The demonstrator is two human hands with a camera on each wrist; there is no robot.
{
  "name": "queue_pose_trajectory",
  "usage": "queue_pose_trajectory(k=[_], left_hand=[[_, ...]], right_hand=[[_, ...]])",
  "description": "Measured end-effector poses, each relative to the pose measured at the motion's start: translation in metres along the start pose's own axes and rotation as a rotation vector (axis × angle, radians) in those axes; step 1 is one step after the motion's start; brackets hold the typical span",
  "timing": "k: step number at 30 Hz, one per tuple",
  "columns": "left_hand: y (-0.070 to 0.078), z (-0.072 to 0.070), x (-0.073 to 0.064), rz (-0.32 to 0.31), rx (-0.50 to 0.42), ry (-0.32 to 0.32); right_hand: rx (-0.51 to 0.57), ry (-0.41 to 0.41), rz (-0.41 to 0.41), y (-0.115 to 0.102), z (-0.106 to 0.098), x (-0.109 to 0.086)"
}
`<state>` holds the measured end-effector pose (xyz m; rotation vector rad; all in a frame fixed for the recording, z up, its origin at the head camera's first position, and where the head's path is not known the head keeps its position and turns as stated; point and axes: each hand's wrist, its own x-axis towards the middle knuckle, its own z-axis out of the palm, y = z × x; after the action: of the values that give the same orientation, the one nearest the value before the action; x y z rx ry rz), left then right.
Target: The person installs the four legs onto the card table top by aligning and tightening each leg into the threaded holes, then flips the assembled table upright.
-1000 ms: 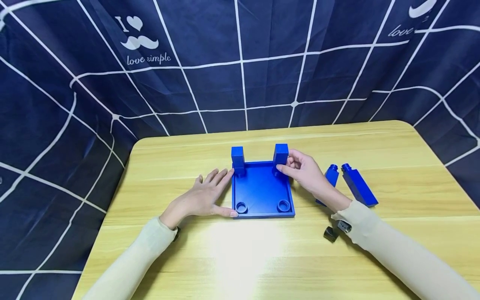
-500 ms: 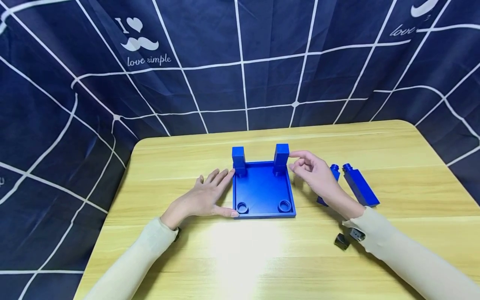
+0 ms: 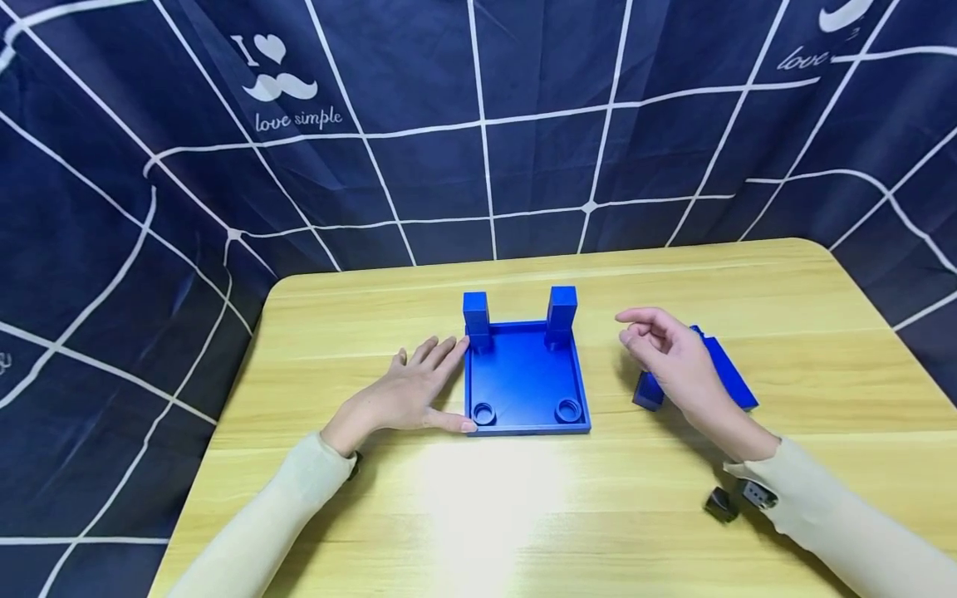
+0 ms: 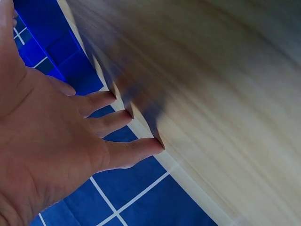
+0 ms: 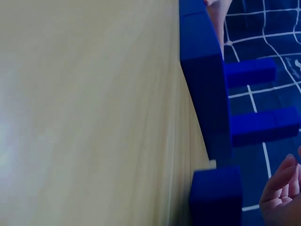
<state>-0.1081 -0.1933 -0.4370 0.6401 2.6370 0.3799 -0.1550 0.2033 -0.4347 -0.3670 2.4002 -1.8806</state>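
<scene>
A square blue board [image 3: 523,374] with a raised rim lies on the table, like a small upturned tabletop. Two blue square legs, a left one [image 3: 475,311] and a right one [image 3: 561,309], stand upright at its far corners. Round threaded sockets [image 3: 568,410] show at the near corners. My left hand [image 3: 404,397] lies flat with fingers spread, index fingertip and thumb against the board's left side. To the right, my right hand [image 3: 676,361], loosely curled and holding nothing, hovers over a loose blue leg [image 3: 648,392], hiding its upper part. Beside it lies another loose leg [image 3: 727,372], partly covered by the hand.
The wooden table [image 3: 359,324] has rounded far corners. A dark blue curtain [image 3: 419,166] with white grid lines hangs behind and at the sides. Near the right wrist, a small black object [image 3: 721,504] sits just left of the sleeve's wrist device [image 3: 758,493].
My right hand has let go of the far right leg and moved right, over the loose legs. The left hand has stayed at the board's side.
</scene>
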Motion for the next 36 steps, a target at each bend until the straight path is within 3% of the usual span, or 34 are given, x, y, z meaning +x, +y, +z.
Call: queue_pose_trajectory(k=[5,14,19,26,36], left_hand=[[0.000,0.000,-0.001,0.012,0.003,0.007],[-0.001,0.000,0.000,0.009,0.004,0.006],[-0.002,-0.001,0.001,0.013,0.002,0.003],[-0.002,-0.001,0.001,0.006,0.017,-0.004],[-0.003,0.001,0.000,0.002,0.020,0.001]], right_hand=[[0.041,0.035,-0.007,0.000,-0.016,-0.009],[0.241,0.075,-0.012,0.008,-0.046,-0.022],[0.243,0.103,-0.006,0.016,-0.061,-0.028],[-0.025,0.167,0.014,0.025,-0.076,-0.034],[-0.232,0.138,0.084,0.036,-0.095,-0.039]])
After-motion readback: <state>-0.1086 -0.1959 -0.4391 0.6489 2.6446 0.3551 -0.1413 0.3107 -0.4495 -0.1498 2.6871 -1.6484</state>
